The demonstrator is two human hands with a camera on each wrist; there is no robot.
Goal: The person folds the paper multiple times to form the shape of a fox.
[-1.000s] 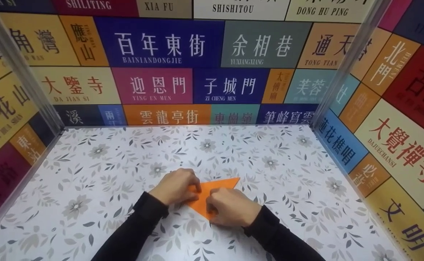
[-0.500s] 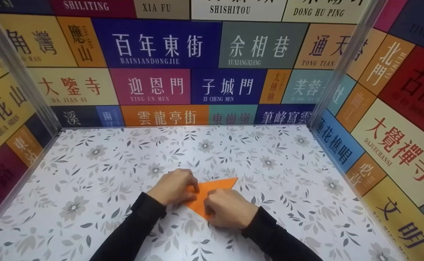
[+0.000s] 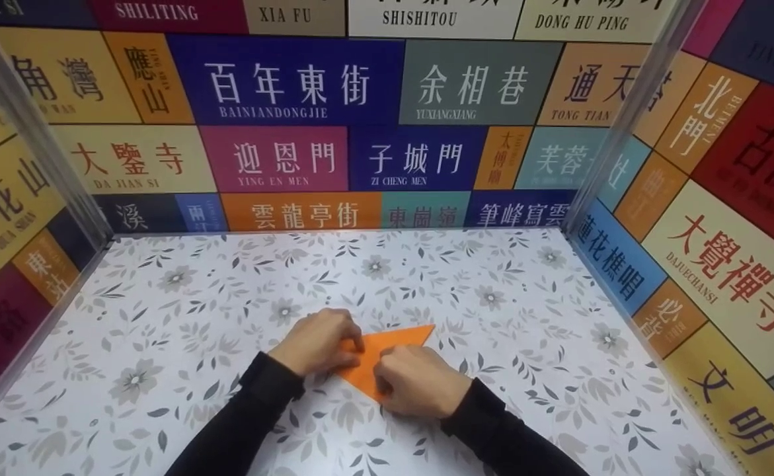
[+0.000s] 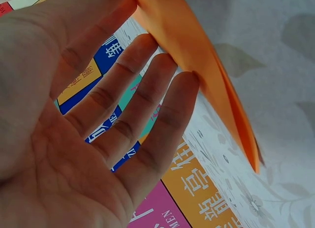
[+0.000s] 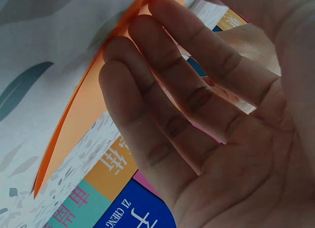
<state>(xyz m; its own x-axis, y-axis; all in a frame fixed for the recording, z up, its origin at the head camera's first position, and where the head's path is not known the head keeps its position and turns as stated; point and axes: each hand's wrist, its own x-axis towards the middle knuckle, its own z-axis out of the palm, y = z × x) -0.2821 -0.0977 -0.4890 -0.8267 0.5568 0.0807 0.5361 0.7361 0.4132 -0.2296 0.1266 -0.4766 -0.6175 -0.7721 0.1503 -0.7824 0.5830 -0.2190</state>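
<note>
Paper, orange and folded to a triangle (image 3: 387, 357), lay flat on the flower-printed table (image 3: 175, 317) near the front middle, one point aimed to the right and away from the person. The left hand (image 3: 317, 340) rested on the paper's left corner; in the left wrist view its fingers (image 4: 147, 105) were nearly straight, slightly spread, with the tips pressing on the orange sheet (image 4: 197, 55) and nothing curled round it. The right hand (image 3: 420, 380) covered the paper's near point; in the right wrist view its fingers (image 5: 162, 100) lay close together, gently bent, tips down on the sheet's edge (image 5: 83, 105). Both hands sat just beside each other, knuckles nearly touching. Black sleeves (image 3: 241, 423) ran back toward the person. Walls (image 3: 307, 86) around the table carried coloured sign panels with Chinese characters
</note>
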